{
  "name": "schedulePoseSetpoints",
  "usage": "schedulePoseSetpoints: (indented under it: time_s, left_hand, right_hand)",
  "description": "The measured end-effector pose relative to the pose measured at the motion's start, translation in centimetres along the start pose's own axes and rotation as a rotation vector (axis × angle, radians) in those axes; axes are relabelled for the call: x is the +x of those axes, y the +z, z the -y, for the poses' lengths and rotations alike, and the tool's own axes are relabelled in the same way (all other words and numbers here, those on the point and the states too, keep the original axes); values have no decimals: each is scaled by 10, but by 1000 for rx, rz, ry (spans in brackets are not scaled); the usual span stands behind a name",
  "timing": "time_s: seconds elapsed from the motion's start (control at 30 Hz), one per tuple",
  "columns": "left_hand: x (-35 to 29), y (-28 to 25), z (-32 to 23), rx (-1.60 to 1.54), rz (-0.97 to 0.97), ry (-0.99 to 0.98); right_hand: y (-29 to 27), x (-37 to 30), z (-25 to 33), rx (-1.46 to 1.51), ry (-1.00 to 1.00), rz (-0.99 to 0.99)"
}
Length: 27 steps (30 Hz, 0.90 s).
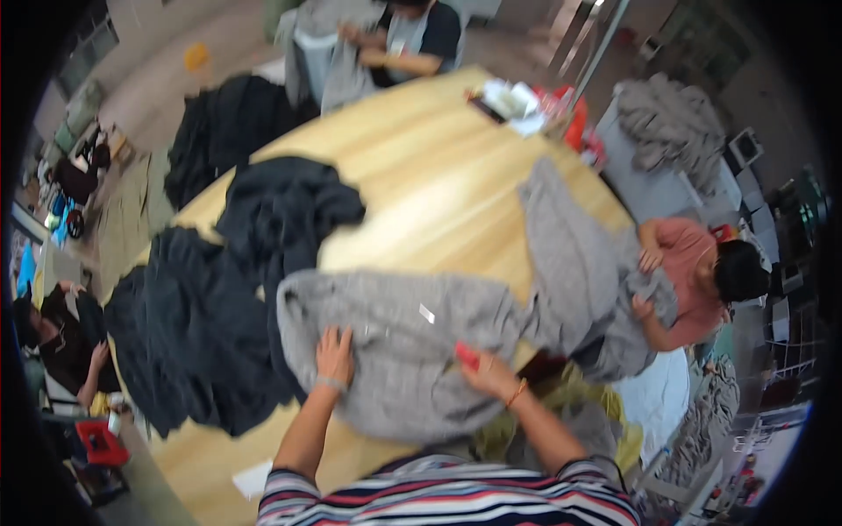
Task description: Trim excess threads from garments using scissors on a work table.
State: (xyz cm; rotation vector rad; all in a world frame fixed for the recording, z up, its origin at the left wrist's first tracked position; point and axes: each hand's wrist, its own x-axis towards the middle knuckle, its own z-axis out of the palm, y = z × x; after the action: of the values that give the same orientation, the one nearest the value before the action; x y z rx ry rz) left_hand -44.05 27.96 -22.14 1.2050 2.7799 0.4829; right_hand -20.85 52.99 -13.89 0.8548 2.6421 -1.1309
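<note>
A grey knitted garment (403, 351) lies spread on the pale wooden table (412, 202) in front of me, with a small white tag (427, 313) on it. Flat on its left part rests my left hand (333, 358), fingers stretched out and nothing in them. At the garment's right side my right hand (489, 375) is closed around a small red object (467, 355), whose exact kind is too blurred to make out. Dark garments (197, 324) are heaped just left of the grey one, touching it.
On the right, a co-worker in a pink top (688, 259) handles another grey garment (570, 245). More co-workers sit at the far side (430, 35) and the left (57, 342). Papers and red bags (526, 105) lie at the far right edge. A yellowish bag (570, 403) hangs near my right forearm.
</note>
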Motion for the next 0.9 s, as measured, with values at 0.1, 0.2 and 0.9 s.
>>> schedulePoseSetpoints:
  time_s: [0.1, 0.2, 0.9]
  left_hand:
    - [-5, 7, 17, -92, -84, 55]
    - [-2, 5, 22, -150, -97, 89]
    - [72, 6, -21, -6, -49, 99]
  right_hand:
    - [14, 5, 5, 48, 60, -54]
    - [37, 21, -7, -48, -24, -71]
    - [-26, 35, 44, -39, -96, 78]
